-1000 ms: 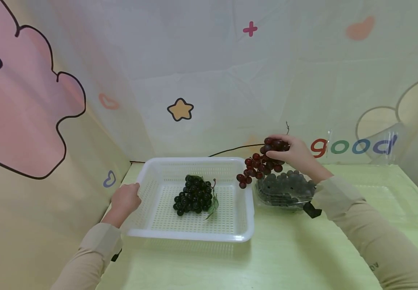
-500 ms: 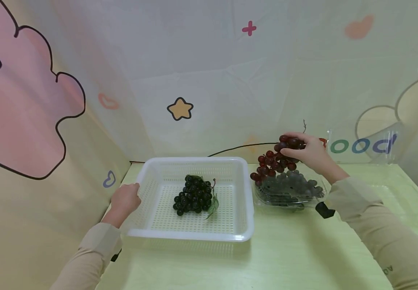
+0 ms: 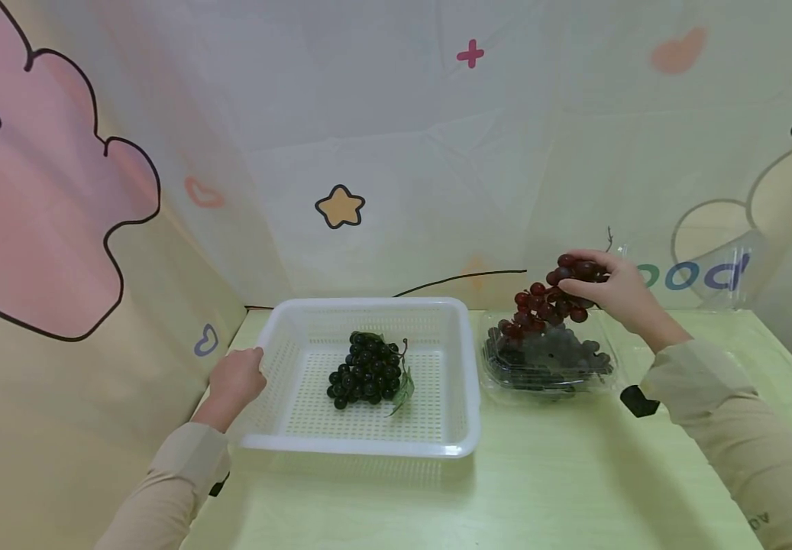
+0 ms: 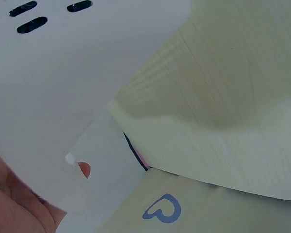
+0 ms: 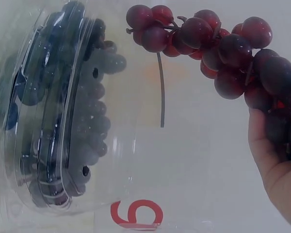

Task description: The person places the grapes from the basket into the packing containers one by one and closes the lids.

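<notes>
My left hand (image 3: 239,378) grips the left rim of a white plastic basket (image 3: 361,444); its fingers (image 4: 19,204) show at the basket's edge in the left wrist view. Inside the basket lies a dark green-black bunch of grapes (image 3: 364,370) with a leaf. My right hand (image 3: 621,292) holds a bunch of red grapes (image 3: 540,307) by its thick end, between thumb and fingers. The bunch hangs over a clear plastic box (image 3: 543,384) of dark grapes, overlapping it in the head view. In the right wrist view the red grapes (image 5: 233,53) are apart from that box (image 5: 53,145).
A clear plastic box (image 3: 739,279) with its lid raised stands at the table's right side, hard to see. The pale yellow table (image 3: 402,512) meets a printed cloth backdrop (image 3: 396,153) behind. A thin black line (image 3: 457,278) runs along the cloth's lower part.
My right hand has moved to the right with the red grapes, from beside the basket's right rim to over the grape box. The left hand and basket have stayed put.
</notes>
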### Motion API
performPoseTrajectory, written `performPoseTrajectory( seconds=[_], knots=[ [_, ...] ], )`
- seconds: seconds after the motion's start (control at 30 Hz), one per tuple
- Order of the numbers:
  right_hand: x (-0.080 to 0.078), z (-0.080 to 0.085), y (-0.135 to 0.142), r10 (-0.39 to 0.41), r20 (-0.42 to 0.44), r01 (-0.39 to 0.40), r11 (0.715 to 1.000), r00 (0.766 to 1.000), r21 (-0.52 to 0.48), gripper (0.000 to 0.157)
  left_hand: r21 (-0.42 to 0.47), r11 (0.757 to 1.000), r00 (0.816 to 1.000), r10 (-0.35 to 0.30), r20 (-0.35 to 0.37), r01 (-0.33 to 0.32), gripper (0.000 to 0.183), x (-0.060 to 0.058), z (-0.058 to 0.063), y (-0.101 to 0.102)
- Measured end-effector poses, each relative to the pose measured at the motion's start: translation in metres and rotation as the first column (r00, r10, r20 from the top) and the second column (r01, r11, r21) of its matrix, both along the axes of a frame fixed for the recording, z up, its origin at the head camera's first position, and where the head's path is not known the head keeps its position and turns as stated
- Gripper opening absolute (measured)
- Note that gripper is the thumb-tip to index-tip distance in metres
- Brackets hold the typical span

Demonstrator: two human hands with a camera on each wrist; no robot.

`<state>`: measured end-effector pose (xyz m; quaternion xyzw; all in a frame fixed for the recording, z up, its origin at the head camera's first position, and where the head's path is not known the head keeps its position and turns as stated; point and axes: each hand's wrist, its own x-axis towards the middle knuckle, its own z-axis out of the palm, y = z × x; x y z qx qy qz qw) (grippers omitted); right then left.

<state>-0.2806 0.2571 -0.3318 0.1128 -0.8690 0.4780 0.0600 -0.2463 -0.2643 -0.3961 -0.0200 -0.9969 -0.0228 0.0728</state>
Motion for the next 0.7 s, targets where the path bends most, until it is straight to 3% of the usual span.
performPoseTrajectory(
  seconds=[0.7],
  knots=[
    [0.009,0.006,0.04,-0.13,-0.031,0.131,0.991,0.991,0.005,0.05,0.012,1.0,1.0,0.007,0.005,-0.007,0.006,0.0,0.0,0.0]
  ],
)
